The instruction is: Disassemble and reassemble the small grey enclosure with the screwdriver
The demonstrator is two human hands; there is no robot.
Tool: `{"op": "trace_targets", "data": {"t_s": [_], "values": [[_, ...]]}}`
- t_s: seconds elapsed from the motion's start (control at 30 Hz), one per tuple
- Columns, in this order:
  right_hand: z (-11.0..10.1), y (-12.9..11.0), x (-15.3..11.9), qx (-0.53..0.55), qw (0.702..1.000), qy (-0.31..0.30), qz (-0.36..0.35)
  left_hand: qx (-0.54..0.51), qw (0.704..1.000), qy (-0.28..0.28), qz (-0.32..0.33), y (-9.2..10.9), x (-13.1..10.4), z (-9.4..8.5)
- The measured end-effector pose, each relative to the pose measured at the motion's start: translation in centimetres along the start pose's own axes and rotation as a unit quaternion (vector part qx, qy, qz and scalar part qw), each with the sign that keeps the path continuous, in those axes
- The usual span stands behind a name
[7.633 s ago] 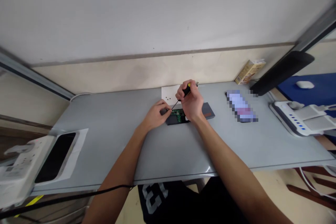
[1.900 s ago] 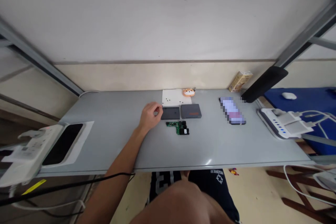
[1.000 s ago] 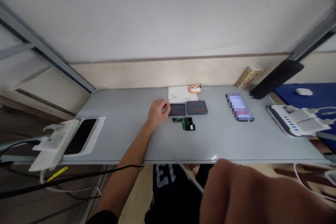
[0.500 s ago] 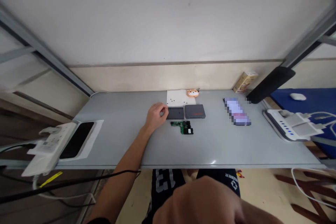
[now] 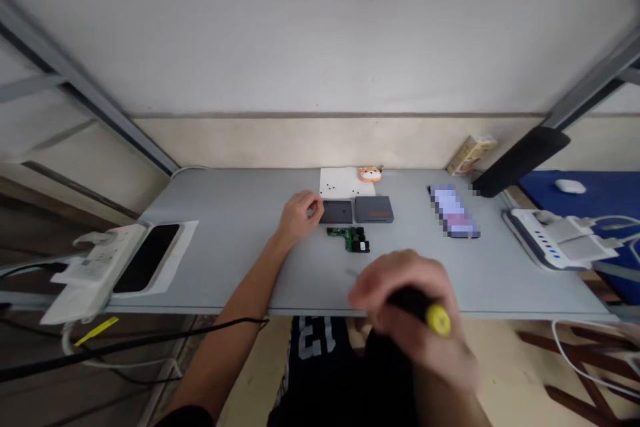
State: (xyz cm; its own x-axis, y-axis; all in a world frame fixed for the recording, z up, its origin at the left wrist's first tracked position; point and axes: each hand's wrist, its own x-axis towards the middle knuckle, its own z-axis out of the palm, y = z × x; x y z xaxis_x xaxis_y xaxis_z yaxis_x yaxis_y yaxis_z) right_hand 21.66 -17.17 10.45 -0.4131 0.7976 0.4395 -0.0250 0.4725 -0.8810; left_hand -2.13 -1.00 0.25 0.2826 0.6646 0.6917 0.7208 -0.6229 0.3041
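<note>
My right hand (image 5: 415, 313), blurred by motion, is wrapped round a screwdriver with a black handle and yellow end (image 5: 439, 320) above the table's front edge. Its thin shaft is faint, pointing left. My left hand (image 5: 301, 215) rests on the table with fingers curled into a pinch at the left end of a shallow dark grey case half (image 5: 336, 212). What the pinch holds, if anything, is hidden. Right of that lies a dark grey box-shaped cover (image 5: 374, 209) with red lettering. A green circuit board with black parts (image 5: 354, 240) lies in front of both.
Behind the case parts, a white sheet (image 5: 340, 179) carries several tiny dark screws and an orange animal-faced item (image 5: 370, 174). A lit phone (image 5: 454, 211) and a power strip (image 5: 560, 240) are on the right. On the left are a black phone (image 5: 149, 259) and another power strip (image 5: 97, 273).
My right hand has risen from the bottom of the view to above the table edge, bringing the screwdriver into sight. My left hand stays by the case half. The view shifts slightly.
</note>
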Motion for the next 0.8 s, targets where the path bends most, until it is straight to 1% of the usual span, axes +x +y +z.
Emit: {"op": "trace_targets", "data": {"t_s": [0.07,0.1,0.17,0.23,0.27,0.3,0.33,0.4,0.47,0.5,0.6,0.7,0.8], "values": [[-1.4,-0.1,1.9,-0.076,0.996,0.045,0.032,0.001,1.0,-0.008,0.002,0.1,0.0,0.1],[-2.3,0.2,2.7,-0.125,0.988,0.069,0.058,-0.001,1.0,-0.014,0.001,0.2,0.0,0.1],[-4.3,1.7,4.1,-0.211,0.965,0.098,0.121,-0.012,0.999,-0.033,0.0,0.3,0.1,0.2],[-6.2,4.1,5.2,-0.252,0.947,0.08,0.185,-0.024,0.998,-0.052,-0.006,0.4,0.1,0.2],[-7.0,5.4,5.7,-0.277,0.936,0.069,0.207,-0.028,0.998,-0.058,-0.012,0.4,0.1,0.2],[-7.6,6.8,6.2,-0.312,0.922,0.071,0.219,-0.032,0.997,-0.063,-0.018,0.4,0.1,0.2],[-8.0,8.1,6.6,-0.351,0.907,0.071,0.222,-0.035,0.997,-0.067,-0.026,0.3,0.1,0.2],[-8.4,10.5,7.2,-0.433,0.879,0.048,0.195,-0.037,0.996,-0.076,-0.04,0.2,0.1,0.2],[-8.3,12.3,7.4,-0.474,0.862,0.005,0.179,-0.037,0.994,-0.085,-0.054,0.0,0.0,0.1],[-8.2,13.0,7.4,-0.482,0.859,-0.005,0.173,-0.037,0.993,-0.091,-0.061,-0.1,0.0,0.1],[-8.0,14.0,6.8,-0.488,0.858,-0.012,0.16,-0.032,0.989,-0.11,-0.089,-0.3,-0.1,0.1],[-8.2,14.2,6.2,-0.485,0.86,-0.003,0.158,-0.025,0.983,-0.136,-0.117,-0.4,-0.2,0.2],[-8.4,14.2,5.8,-0.484,0.861,-0.007,0.155,-0.031,0.977,-0.168,-0.13,-0.6,-0.2,0.3]]}}
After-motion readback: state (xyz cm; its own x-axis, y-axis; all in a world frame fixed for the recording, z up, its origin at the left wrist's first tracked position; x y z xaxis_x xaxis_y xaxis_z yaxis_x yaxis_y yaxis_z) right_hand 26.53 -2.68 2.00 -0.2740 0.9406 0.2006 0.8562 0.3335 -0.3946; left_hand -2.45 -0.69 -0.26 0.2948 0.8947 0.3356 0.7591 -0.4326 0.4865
